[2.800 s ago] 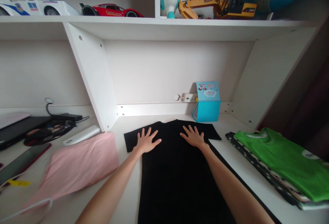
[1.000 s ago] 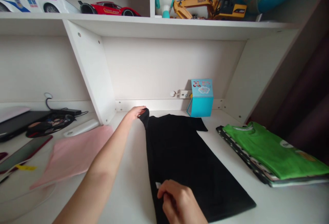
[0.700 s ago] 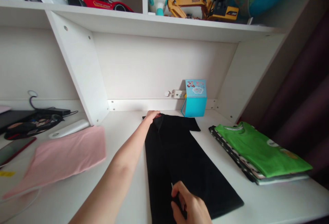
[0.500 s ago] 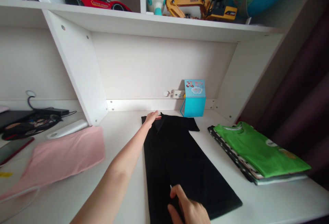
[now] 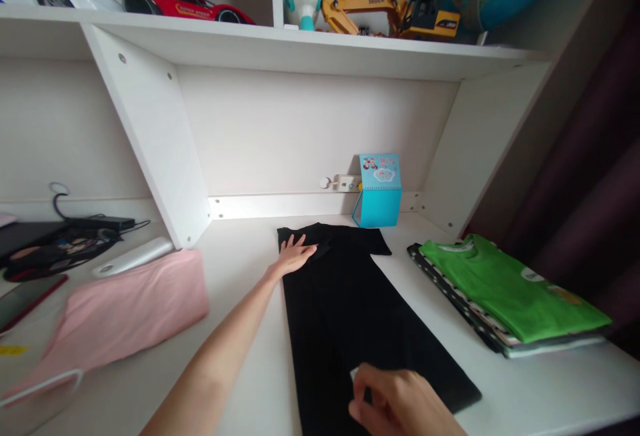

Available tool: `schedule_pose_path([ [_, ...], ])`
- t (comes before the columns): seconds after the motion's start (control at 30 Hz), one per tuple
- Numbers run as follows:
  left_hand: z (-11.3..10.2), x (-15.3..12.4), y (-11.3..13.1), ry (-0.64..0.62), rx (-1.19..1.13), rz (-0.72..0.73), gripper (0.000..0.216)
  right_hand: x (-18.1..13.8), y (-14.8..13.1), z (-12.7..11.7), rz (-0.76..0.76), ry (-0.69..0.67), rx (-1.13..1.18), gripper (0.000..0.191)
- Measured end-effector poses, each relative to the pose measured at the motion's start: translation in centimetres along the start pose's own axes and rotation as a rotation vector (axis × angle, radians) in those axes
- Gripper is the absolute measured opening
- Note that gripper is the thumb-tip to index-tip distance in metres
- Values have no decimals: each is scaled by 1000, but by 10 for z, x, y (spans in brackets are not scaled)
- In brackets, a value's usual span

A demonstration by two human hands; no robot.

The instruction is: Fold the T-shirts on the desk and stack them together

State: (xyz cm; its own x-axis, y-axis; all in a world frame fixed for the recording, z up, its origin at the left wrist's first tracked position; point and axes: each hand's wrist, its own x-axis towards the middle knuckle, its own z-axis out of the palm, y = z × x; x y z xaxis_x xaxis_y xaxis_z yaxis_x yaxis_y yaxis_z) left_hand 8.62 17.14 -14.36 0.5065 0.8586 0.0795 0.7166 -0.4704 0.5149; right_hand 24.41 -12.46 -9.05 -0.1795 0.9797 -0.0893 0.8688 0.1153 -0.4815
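Note:
A black short-sleeved T-shirt [image 5: 370,309] lies lengthwise on the white desk, its sleeve end toward the back wall. Near the top left of the shirt, my left hand [image 5: 296,255] rests palm down with fingers spread on the fabric. Over the lower part, my right hand [image 5: 395,399] has its thumb and index finger pinched together at the cloth. A small white bit, perhaps a label, shows beside that index finger. The curled fingers hide just how much fabric they grip.
Right of the shirt is a stack of folded clothes with a green T-shirt [image 5: 510,289] on top. A pink cloth [image 5: 145,303] lies on the left, near a phone [image 5: 30,299] and cables. Behind stands a blue desk calendar [image 5: 381,203]. Toys sit on the shelf [image 5: 320,53] above.
My left hand has come slightly nearer from the shirt's top edge and now lies flat with fingers spread. My right hand has moved to the right, and the small white bit has shifted with it.

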Motion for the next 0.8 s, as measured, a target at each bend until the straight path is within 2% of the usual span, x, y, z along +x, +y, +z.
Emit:
schedule_pose_path([
  [0.13,-3,-1,-4,-3,-129,61,43,10,-8,-25,-37,16,87,15],
  [0.23,0,-3,-5,27,-40,93,44,33,-10,-37,-91,11,51,23],
  [0.33,2,-6,-2,15,96,133,51,82,-6,-44,-89,96,-82,27],
  [0.43,2,-9,2,-27,183,139,57,145,5,-37,-108,223,-169,29],
  [0.53,2,-8,3,-37,227,114,45,191,17,-20,-111,209,-211,41],
  [0.6,3,-7,0,-4,237,91,45,204,28,-14,-61,165,-212,42],
  [0.67,5,-5,-2,26,254,69,47,206,43,-18,11,171,-195,37],
  [0.73,6,-4,-4,27,274,62,49,202,63,-32,146,229,-187,38],
  [0.8,7,-4,-4,17,282,65,50,199,88,-49,343,313,-188,41],
])
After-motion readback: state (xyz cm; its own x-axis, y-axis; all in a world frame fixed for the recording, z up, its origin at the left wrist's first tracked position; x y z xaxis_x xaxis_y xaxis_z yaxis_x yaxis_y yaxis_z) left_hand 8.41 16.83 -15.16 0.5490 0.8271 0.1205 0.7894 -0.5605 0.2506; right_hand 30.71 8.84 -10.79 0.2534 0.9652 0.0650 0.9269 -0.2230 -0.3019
